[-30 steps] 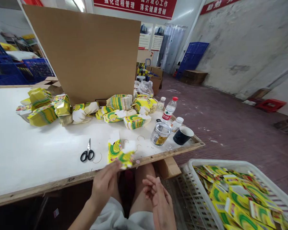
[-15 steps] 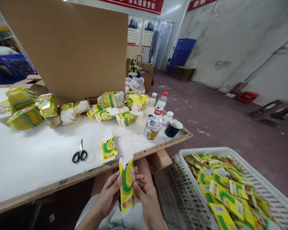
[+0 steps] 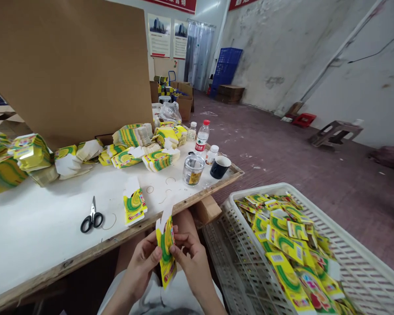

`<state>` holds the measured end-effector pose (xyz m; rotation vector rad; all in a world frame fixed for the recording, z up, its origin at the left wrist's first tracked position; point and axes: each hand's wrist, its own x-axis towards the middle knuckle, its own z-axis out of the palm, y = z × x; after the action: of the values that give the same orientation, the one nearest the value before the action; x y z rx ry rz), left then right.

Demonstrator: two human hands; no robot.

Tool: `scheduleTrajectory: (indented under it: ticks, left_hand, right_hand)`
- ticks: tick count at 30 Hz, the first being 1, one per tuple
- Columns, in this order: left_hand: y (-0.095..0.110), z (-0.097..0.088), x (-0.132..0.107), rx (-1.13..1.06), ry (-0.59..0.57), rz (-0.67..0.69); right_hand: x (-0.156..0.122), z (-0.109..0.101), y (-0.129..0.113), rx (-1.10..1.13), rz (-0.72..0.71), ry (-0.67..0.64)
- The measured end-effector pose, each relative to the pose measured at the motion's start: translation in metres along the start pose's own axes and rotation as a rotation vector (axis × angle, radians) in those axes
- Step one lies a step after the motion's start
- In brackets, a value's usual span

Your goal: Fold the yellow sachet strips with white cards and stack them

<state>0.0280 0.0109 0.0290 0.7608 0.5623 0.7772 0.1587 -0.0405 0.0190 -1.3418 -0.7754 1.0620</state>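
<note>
Between my two hands, over my lap, is a yellow and green printed carton (image 3: 166,249) with a white flap standing up at its top. My left hand (image 3: 143,261) grips its left edge, thumb on the front. My right hand (image 3: 191,259) pinches the right edge, thumb also on the printed face. The carton looks slightly bowed between them. Just beyond, near the table edge, lies a small stack of flat cartons (image 3: 134,206) of the same print. Black-handled scissors (image 3: 92,217) rest to its left.
A white plastic basket (image 3: 228,205) full of yellow cartons stands at the right. Along the table's back lie bundles of cartons (image 3: 133,133) before a large cardboard sheet (image 3: 75,70). A clear tub (image 3: 193,171), a dark mug (image 3: 220,167) and a red-capped bottle (image 3: 202,139) stand near the table corner.
My view has turned to the right, so the table things sit further left. The carton, flat before, is now turned and bowed between my hands, its bottom flap no longer showing.
</note>
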Motion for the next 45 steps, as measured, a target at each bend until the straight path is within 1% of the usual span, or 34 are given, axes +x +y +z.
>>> scheduleTrajectory:
  ticks: [2, 3, 4, 5, 6, 7, 8, 9, 10, 11, 12, 13, 15, 18, 21, 23, 25, 26, 27, 28, 29, 30, 32, 33, 34, 35, 36, 37, 38, 40, 43, 45]
  left_hand:
    - [0.001, -0.002, -0.001, -0.048, 0.023, -0.027]
    - [0.001, -0.004, -0.001, -0.081, 0.036, -0.039]
    - [0.002, -0.007, -0.001, -0.117, 0.05, -0.044]
    - [0.004, -0.01, 0.0, -0.149, 0.063, -0.044]
    - [0.005, -0.013, 0.001, -0.174, 0.075, -0.039]
    - [0.007, -0.016, 0.002, -0.189, 0.085, -0.034]
    - [0.008, -0.017, 0.004, -0.195, 0.091, -0.032]
    - [0.009, -0.018, 0.007, -0.191, 0.097, -0.031]
    - [0.009, -0.017, 0.009, -0.179, 0.099, -0.031]
    - [0.009, -0.015, 0.012, -0.164, 0.094, -0.03]
    - [0.009, -0.011, 0.014, -0.146, 0.084, -0.025]
    - [0.008, -0.007, 0.016, -0.129, 0.067, -0.022]
    - [0.007, 0.001, 0.017, -0.099, 0.026, -0.017]
    - [0.008, 0.008, 0.015, -0.08, 0.013, -0.021]
    - [0.01, 0.003, 0.01, -0.097, 0.057, -0.047]
    - [0.011, -0.002, 0.007, -0.097, 0.072, -0.072]
    - [0.009, -0.006, 0.006, -0.087, 0.06, -0.101]
    - [0.007, -0.005, 0.007, -0.081, 0.048, -0.118]
    - [0.004, -0.003, 0.007, -0.075, 0.038, -0.13]
    - [0.0, 0.0, 0.008, -0.067, 0.029, -0.137]
    - [-0.003, 0.004, 0.01, -0.052, 0.018, -0.141]
    - [-0.007, 0.01, 0.012, -0.032, 0.006, -0.141]
    - [-0.014, 0.02, 0.015, 0.014, -0.026, -0.128]
    - [-0.016, 0.023, 0.017, 0.039, -0.039, -0.114]
    - [-0.017, 0.026, 0.018, 0.064, -0.041, -0.092]
    - [-0.018, 0.027, 0.018, 0.088, -0.032, -0.065]
    - [-0.018, 0.028, 0.018, 0.107, -0.014, -0.036]
    - [-0.018, 0.027, 0.018, 0.122, 0.004, -0.014]
    - [-0.017, 0.026, 0.016, 0.13, 0.02, 0.0]
    - [-0.016, 0.023, 0.013, 0.121, 0.024, -0.001]
    - [-0.016, 0.021, 0.009, 0.052, 0.028, -0.035]
    - [-0.018, 0.021, 0.008, -0.005, 0.099, -0.064]
  right_hand:
    - [0.0, -0.014, 0.002, -0.136, -0.03, 0.008]
    - [-0.001, -0.027, 0.004, -0.246, -0.066, 0.055]
    - [-0.002, -0.045, 0.008, -0.383, -0.107, 0.138]
    - [-0.005, -0.067, 0.013, -0.541, -0.167, 0.29]
    - [-0.009, -0.092, 0.019, -0.696, -0.216, 0.474]
    - [-0.014, -0.119, 0.027, -0.853, -0.214, 0.694]
    - [-0.02, -0.146, 0.036, -0.995, -0.156, 0.902]
    - [-0.025, -0.171, 0.044, -1.114, -0.058, 1.027]
    - [-0.029, -0.193, 0.052, -1.197, 0.068, 1.086]
    - [-0.03, -0.211, 0.059, -1.241, 0.203, 1.066]
    - [-0.028, -0.225, 0.064, -1.25, 0.308, 0.991]
    - [-0.023, -0.235, 0.067, -1.253, 0.342, 0.948]
    - [-0.003, -0.246, 0.068, -1.256, 0.33, 0.867]
    - [0.04, -0.252, 0.058, -1.245, 0.26, 0.787]
    - [0.072, -0.258, 0.043, -1.189, 0.206, 0.768]
    - [0.079, -0.261, 0.033, -1.134, 0.164, 0.768]
    - [0.075, -0.257, 0.026, -1.07, 0.105, 0.772]
    - [0.069, -0.251, 0.023, -1.033, 0.072, 0.772]
    - [0.061, -0.241, 0.022, -0.992, 0.039, 0.766]
    - [0.051, -0.226, 0.021, -0.945, 0.008, 0.747]
    - [0.041, -0.207, 0.022, -0.893, -0.02, 0.71]
    - [0.03, -0.185, 0.023, -0.836, -0.047, 0.643]
    - [0.009, -0.133, 0.026, -0.718, -0.085, 0.468]
    - [0.001, -0.107, 0.027, -0.624, -0.098, 0.364]
    - [-0.006, -0.082, 0.027, -0.375, -0.104, 0.201]
    - [-0.011, -0.062, 0.025, -0.176, -0.1, 0.085]
    - [-0.015, -0.045, 0.022, -0.065, -0.086, -0.005]
    - [-0.018, -0.033, 0.018, -0.014, -0.073, -0.046]
    - [-0.019, -0.026, 0.013, -0.008, -0.058, -0.06]
    - [-0.02, -0.022, 0.005, -0.073, -0.038, -0.054]
    - [-0.022, -0.026, 0.001, -0.172, -0.053, -0.055]
    - [-0.025, -0.027, 0.005, -0.217, -0.067, -0.056]
